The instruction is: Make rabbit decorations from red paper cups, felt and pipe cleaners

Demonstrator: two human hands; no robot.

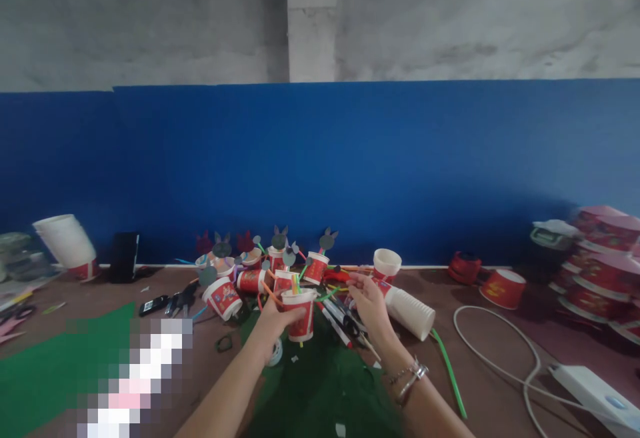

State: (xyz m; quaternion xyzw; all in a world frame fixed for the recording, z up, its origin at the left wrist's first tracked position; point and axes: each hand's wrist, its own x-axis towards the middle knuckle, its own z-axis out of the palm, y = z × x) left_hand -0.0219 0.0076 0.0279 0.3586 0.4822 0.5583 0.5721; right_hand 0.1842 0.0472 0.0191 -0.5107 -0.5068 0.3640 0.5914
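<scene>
My left hand (275,323) is wrapped round a red paper cup (301,319) with a white rim, held upright. Coloured pipe cleaners (295,283) stick out of its top, and orange and green ones reach out at its sides. My right hand (367,298) has its fingers drawn together beside a red-handled tool (339,277); whether they grip anything is too small to tell. Behind the held cup lie several more red cups (223,298), some bearing grey animal heads (327,239). Marker pens (336,326) lie between my hands.
A stack of white-sided cups (410,315) lies by my right wrist, with a green pipe cleaner (450,375) near it. A white cable (493,311) loops to a power strip (595,395). Green felt (320,391) covers the table's middle. Tape (275,353) lies under my left hand.
</scene>
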